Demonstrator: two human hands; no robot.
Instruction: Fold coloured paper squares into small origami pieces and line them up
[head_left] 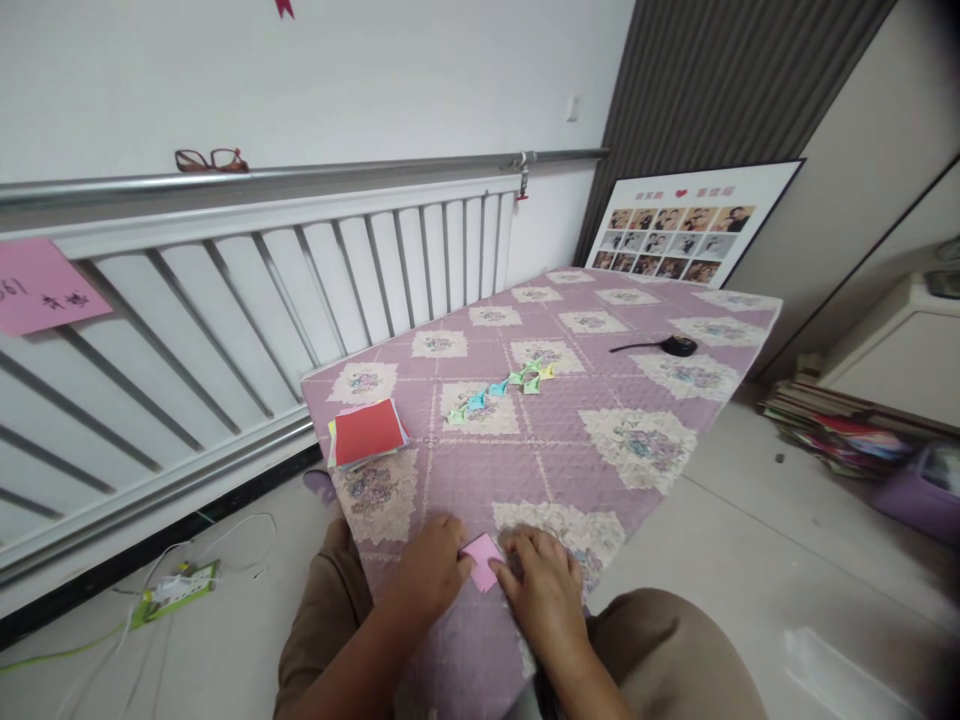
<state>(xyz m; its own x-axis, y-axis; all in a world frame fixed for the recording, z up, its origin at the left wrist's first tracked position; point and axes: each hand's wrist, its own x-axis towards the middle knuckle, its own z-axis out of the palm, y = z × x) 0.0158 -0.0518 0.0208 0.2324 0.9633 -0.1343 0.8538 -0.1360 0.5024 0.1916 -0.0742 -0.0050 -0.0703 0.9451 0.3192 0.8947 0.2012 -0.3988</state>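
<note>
A small pink piece of folded paper [482,562] lies near the front edge of the cloth-covered table, between my two hands. My left hand [435,562] is closed at its left edge, thumb and curled fingers on the paper. At the right edge, the thumb of my right hand [546,590] presses on the paper, the other fingers bent beside it. Farther up the cloth is a crooked row of several small folded paper pieces [499,388] in green, blue and yellow. To the left sits a stack of coloured paper [369,433] with a red sheet on top.
A black ladle-like utensil [678,346] rests on the purple floral tablecloth [480,480] at the right. A white radiator [405,260] runs along the left. Glasses [211,160] sit on the pipe above it. A green power strip [174,595] with cables lies on the floor.
</note>
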